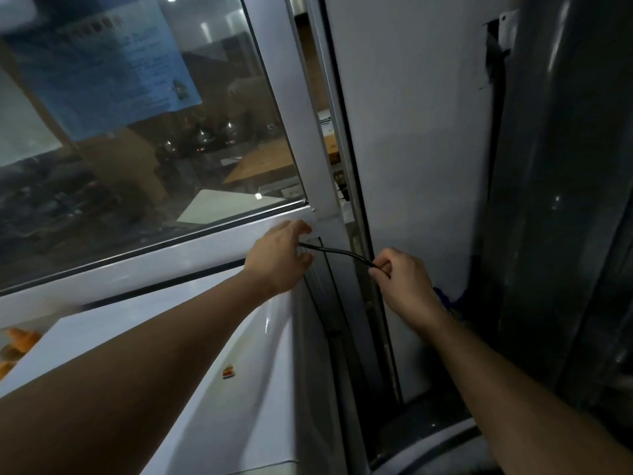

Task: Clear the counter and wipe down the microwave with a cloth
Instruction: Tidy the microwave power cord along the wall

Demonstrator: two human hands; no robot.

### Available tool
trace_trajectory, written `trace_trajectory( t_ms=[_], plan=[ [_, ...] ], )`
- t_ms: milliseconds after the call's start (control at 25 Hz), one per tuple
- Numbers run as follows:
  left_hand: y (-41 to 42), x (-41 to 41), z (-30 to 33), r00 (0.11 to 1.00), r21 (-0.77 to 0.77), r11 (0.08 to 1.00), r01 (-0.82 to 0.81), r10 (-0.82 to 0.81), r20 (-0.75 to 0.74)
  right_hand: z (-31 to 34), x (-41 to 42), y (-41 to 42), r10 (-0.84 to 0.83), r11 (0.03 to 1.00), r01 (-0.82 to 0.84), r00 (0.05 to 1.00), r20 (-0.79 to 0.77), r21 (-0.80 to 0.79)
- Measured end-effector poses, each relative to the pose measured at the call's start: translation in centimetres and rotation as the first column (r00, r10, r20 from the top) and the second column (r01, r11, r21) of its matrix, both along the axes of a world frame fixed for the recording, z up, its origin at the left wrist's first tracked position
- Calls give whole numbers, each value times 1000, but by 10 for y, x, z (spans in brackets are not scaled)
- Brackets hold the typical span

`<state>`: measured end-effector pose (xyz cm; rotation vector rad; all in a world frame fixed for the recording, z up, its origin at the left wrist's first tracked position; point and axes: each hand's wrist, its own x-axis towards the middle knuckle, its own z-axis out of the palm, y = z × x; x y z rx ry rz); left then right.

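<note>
A white appliance, probably the microwave [239, 365], fills the lower left with a small red and yellow sticker [228, 371] on its top. A thin black cable [337, 252] runs between my two hands above its far right corner. My left hand [279, 258] grips one end of the cable near the window frame corner. The other end is pinched in my right hand [402, 282], to the right over the dark gap beside the appliance. No cloth is in view.
A large window [144, 138] with a white frame [308, 132] and a blue paper notice [102, 63] stands behind the appliance. A white wall panel [418, 149] and a dark pipe [561, 200] rise on the right. Orange items [19, 341] lie at the far left edge.
</note>
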<state>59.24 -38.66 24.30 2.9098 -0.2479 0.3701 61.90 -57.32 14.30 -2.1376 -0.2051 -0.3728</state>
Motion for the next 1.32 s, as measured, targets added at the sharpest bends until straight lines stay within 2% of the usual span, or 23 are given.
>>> trace_trajectory(
  t_ms=[280,640,840,960,1080,1160,1320],
  plan=[
    [-31,13,-7,999,64,998,29,-28,-27,36,-10,-1,15,998,-11,998,54,-68],
    [-13,9,6,998,-91,995,49,-45,51,41,-28,4,107,992,-108,994,-17,-62],
    [5,13,22,995,-291,956,42,-13,102,18,-33,-9,-3,978,-29,988,-151,-208],
    [9,10,28,995,-365,930,40,-5,96,20,-40,-17,-94,981,65,983,-160,-182],
    [6,5,42,993,-351,934,69,-31,112,49,-48,-16,-151,981,142,987,-62,-131],
    [-2,-3,56,983,-317,936,152,-109,147,76,-55,-14,-155,982,154,988,1,-110],
    [-23,-22,81,943,-140,943,302,-274,188,124,-71,-8,-133,985,140,988,75,-105]
  ],
)
